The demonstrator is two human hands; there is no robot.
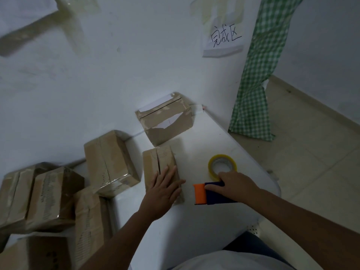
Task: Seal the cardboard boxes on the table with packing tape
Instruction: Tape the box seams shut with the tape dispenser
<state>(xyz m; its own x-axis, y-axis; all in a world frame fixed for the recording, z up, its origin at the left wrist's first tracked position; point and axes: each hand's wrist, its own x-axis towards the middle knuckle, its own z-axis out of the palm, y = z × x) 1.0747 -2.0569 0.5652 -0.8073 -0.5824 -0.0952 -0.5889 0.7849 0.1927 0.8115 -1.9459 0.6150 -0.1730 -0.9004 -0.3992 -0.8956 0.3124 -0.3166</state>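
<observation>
A small cardboard box [155,162] lies on the white table [194,230] with an open slit down its top seam. My left hand [163,190] rests flat on its near end, fingers straight. To the right my right hand [236,186] grips a tape dispenser [210,193] with a dark blue body and an orange front; its roll of yellowish clear tape [222,165] points away from me. The dispenser is just right of the box, apart from it.
A torn box [167,121] stands against the wall behind. A film-wrapped box [111,162] lies left of the held one, with several more boxes [48,195] stacked at the far left. A paper sign [224,39] hangs on the wall. Green checked cloth [257,75] hangs right.
</observation>
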